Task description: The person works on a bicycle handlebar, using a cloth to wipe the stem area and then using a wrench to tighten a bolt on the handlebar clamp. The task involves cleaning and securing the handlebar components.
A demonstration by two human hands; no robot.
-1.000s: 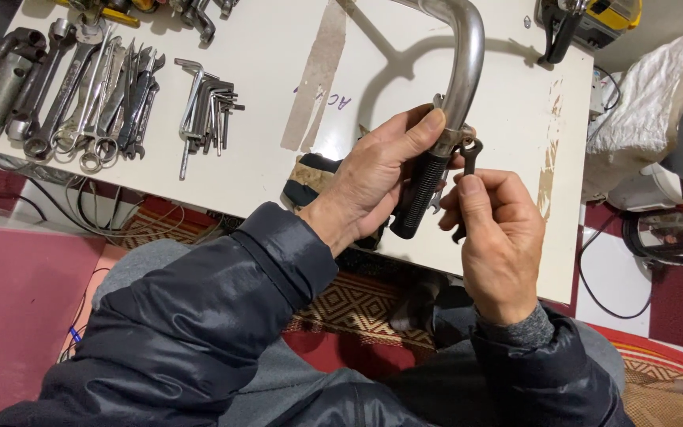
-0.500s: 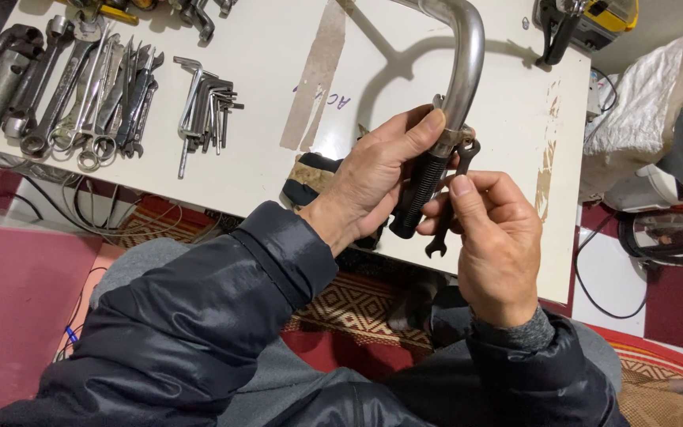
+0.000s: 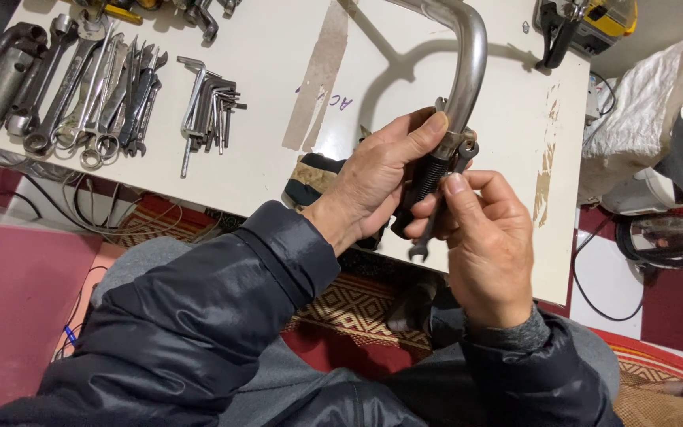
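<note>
My left hand (image 3: 377, 178) grips the black rubber grip (image 3: 420, 186) at the end of a curved chrome handlebar (image 3: 468, 71) that arches up over the white table (image 3: 278, 166). My right hand (image 3: 488, 237) holds a small dark combination wrench (image 3: 436, 213) upright, its ring end at a clamp fitting (image 3: 456, 142) on the bar just above the grip, its open jaw pointing down. Both hands touch each other around the grip.
A row of spanners and sockets (image 3: 81, 87) lies at the table's far left, with a bunch of hex keys (image 3: 207, 107) beside it. A yellow and black power tool (image 3: 586, 24) sits at the far right corner. A white cloth (image 3: 642, 103) and a steel kettle (image 3: 666, 233) are off to the right.
My right hand turned the wrench from tilted to nearly upright against the clamp and shifted slightly up. The left hand kept its hold on the grip.
</note>
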